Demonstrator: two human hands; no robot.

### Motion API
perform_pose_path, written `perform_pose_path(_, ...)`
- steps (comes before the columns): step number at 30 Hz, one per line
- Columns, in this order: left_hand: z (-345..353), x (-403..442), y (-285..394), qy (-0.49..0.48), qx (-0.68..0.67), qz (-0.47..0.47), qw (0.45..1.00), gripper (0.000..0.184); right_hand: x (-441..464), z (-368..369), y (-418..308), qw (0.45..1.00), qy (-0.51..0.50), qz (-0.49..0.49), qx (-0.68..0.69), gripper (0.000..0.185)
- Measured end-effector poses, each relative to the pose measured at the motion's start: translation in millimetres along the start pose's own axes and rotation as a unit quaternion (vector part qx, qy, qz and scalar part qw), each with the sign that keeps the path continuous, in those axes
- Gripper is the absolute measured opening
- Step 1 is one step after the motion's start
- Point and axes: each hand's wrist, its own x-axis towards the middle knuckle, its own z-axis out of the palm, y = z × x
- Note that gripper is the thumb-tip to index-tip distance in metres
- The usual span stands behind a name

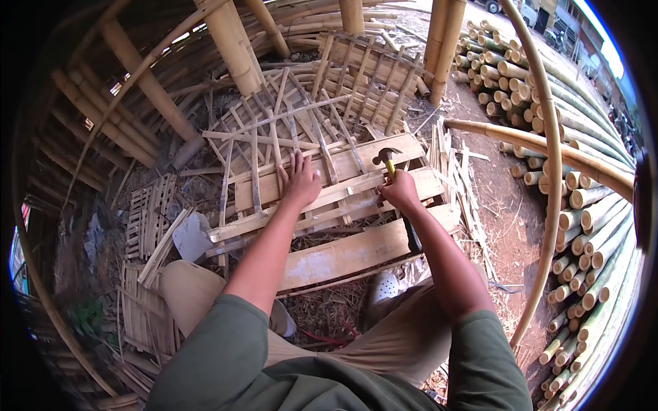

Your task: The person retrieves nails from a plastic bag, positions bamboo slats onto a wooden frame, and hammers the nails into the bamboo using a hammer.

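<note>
My right hand (pixel 399 190) grips a claw hammer (pixel 390 163) high on its yellow handle, with the metal head up above the fist. A black grip (pixel 412 236), which looks like the lower end of that handle, shows beside my forearm. My left hand (pixel 301 181) lies with fingers spread on the bamboo slats (pixel 329 195) in front of me. Thin crosswise strips run over and under wider flat boards, forming a lattice panel. Nearest my legs is a broad bamboo board (pixel 343 253). Whether any nail is at the slats is too small to tell.
Stacked bamboo poles (pixel 582 198) fill the right side, beyond a curved pole (pixel 548 137) and a slanting one (pixel 507 133). A slatted bamboo panel (pixel 373 79) leans at the back near upright posts (pixel 233 48). Split strips (pixel 161 246) and a grey slab (pixel 192 236) lie left.
</note>
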Motion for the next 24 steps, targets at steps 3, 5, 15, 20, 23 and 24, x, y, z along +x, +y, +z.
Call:
perform_pose_path(3, 6.2, -5.0, -0.3, 0.035, 0.023, 0.012, 0.999, 0.055, -2.0, -3.8, -2.0, 0.999, -0.016, -0.003, -0.031, 0.034)
perform_pose_path(5, 4.1, -5.1, 0.4, 0.029, 0.052, 0.017, 0.998, 0.056, -4.0, -12.3, -6.3, 0.999, -0.023, -0.005, -0.036, 0.035)
perform_pose_path(15, -1.5, -9.8, 8.9, 0.043, 0.023, 0.000, 0.999, 0.058, -40.0, -73.8, -55.1, 0.990, 0.083, -0.077, 0.081, 0.031)
perform_pose_path(20, -3.6, -9.3, 8.5, 0.051, 0.018, -0.006, 0.999, 0.062, -40.2, -52.7, -40.7, 0.997, 0.074, -0.034, 0.009, 0.046)
perform_pose_path(23, -0.5, -10.7, 6.5, 0.088, -0.006, 0.003, 0.996, 0.059, -41.1, -32.2, -48.8, 0.996, 0.064, -0.034, -0.058, 0.061)
perform_pose_path(24, -2.0, -9.8, 6.5, 0.092, -0.004, 0.002, 0.996, 0.059, -37.3, -24.1, -46.6, 0.997, 0.056, -0.018, -0.057, 0.060)
